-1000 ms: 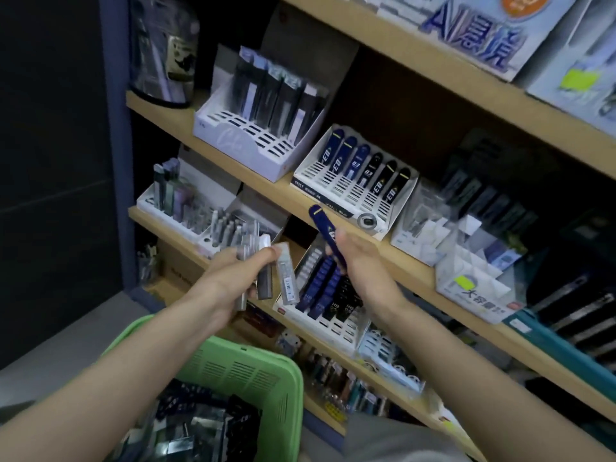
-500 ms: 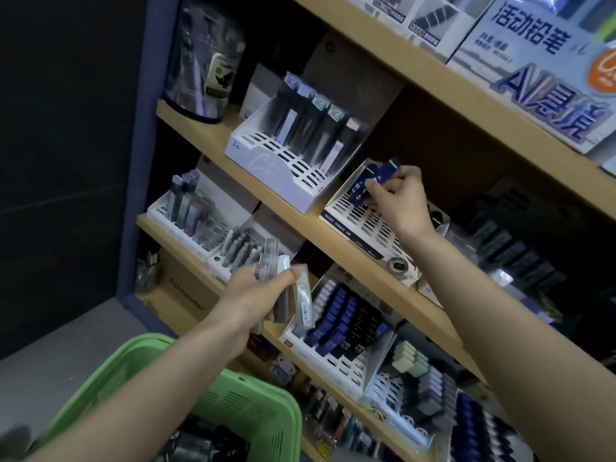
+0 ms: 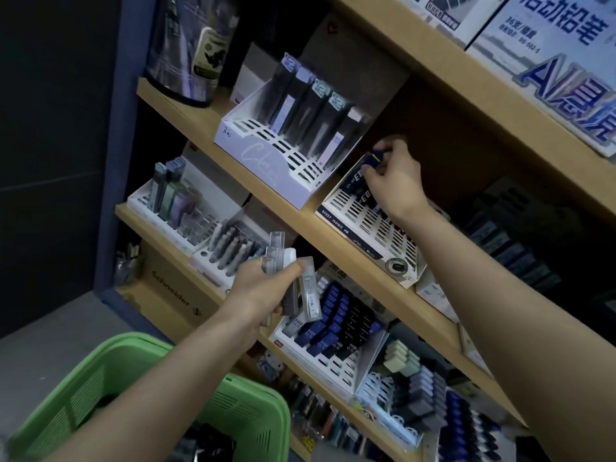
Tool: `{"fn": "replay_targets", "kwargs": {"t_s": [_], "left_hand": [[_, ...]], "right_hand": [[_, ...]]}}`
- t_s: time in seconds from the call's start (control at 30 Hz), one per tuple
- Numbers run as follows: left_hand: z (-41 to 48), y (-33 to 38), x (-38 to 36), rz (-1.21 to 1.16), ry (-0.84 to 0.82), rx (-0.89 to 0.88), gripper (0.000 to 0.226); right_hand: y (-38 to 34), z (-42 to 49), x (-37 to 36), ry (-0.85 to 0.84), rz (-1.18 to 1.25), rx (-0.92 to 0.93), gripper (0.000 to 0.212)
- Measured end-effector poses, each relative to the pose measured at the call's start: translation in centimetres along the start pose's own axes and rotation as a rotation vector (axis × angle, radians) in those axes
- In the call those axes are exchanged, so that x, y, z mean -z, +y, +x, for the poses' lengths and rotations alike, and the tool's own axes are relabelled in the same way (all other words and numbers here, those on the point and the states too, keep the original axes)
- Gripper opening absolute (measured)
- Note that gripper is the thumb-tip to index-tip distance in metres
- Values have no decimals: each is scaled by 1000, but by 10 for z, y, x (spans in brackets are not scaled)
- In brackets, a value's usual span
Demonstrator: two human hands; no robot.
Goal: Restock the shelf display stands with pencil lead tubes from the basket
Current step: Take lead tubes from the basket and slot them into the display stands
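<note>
**A:** Where is the lead tube going right now?

**B:** The right hand [image 3: 393,181] is pinching a dark blue tube [image 3: 375,160] near its top end, fingertips curled round it. It is holding the tube at the back row of the white slotted stand [image 3: 373,228] on the middle shelf [image 3: 300,215], right beside the blue tubes leaning there. The hand is hiding the tube's foot, so I cannot tell whether it is sitting in a slot yet.

**A:** And the other hand?

**B:** The left hand [image 3: 263,288] is gripping a loose fan of clear tubes [image 3: 300,288], thumb pressing across them. It is hovering in front of the lower shelf, above the green basket [image 3: 100,388], where more dark packs are lying.

**A:** So what is making this step go well?

**B:** I would say matching the lean of the neighbouring tubes and aiming the foot into a free slot. Then pressing down gently until it is seating, with the label facing outward. The knuckles are crowding that row, so lifting straight away should avoid tipping anything. The fan looks splayed, so I would be tightening the left grip too.
</note>
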State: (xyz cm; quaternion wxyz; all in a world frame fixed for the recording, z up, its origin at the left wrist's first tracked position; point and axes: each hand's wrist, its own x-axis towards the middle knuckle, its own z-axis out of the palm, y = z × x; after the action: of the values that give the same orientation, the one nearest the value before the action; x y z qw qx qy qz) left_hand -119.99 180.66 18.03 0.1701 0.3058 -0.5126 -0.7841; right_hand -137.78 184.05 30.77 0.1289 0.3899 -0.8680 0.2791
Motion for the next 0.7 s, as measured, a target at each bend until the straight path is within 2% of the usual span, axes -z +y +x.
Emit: {"fn": "replay_targets", "kwargs": {"t_s": [0.1, 0.27, 0.4, 0.57, 0.63, 0.7], "left_hand": [[3, -1, 0, 8, 3, 7, 20], [5, -2, 1, 1, 15, 15, 19], [5, -1, 1, -12, 35, 28, 16], [5, -1, 2, -19, 38, 39, 14], [5, -1, 1, -10, 36, 44, 16], [5, -2, 0, -5, 34, 54, 17]], "right_hand": [[-1, 2, 1, -60, -62, 79, 31], [-2, 9, 7, -139, -97, 78, 18], [0, 7, 10, -221, -106, 92, 15], [0, 11, 9, -147, -256, 103, 24], [-2, 13, 10, -91, -253, 51, 27], [-1, 15, 11, -65, -229, 5, 22]]}}
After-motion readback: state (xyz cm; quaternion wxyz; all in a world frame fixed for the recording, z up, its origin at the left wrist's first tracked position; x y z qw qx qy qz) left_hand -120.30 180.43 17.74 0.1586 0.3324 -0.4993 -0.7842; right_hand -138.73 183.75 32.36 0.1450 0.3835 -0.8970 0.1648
